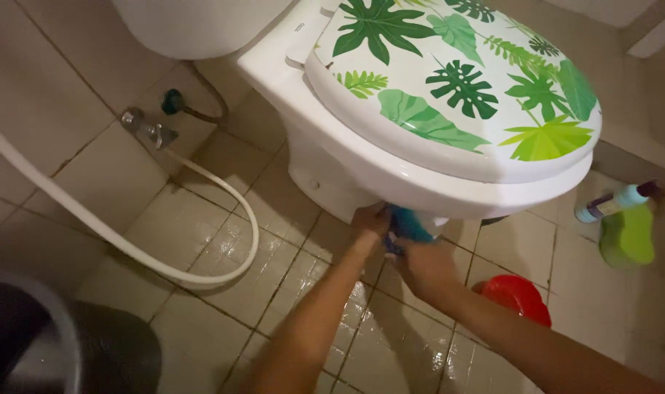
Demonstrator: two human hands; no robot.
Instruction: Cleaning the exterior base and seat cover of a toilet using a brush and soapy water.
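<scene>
Reaching down under the front of the toilet bowl (362, 164), both hands are meeting at a blue cloth or sponge (409, 225) that is sitting right against the underside of the bowl's rim. The left hand (367, 222) is lying just to the left of the blue thing, touching it, with its fingers curled up against the white porcelain; whether they are pinching the blue thing or only pressing beside it cannot be told. The right hand (424, 263) is sitting just below and behind the blue thing, its fingers wrapping up around it, though motion blur is hiding the exact grip. The two hands are lying close together, nearly touching.

Above them the closed lid (456, 80), white with green leaf prints, is covering the seat. A white hose (223, 190) is looping over the wet floor tiles (201, 226) to the left, running from a metal valve (146, 128) on the wall. A red round thing (518, 295) is resting on the floor just right of the right forearm, and a green container (628, 233) with a bottle (613, 203) is standing further right. A dark bin (70, 346) is sitting at the lower left.
</scene>
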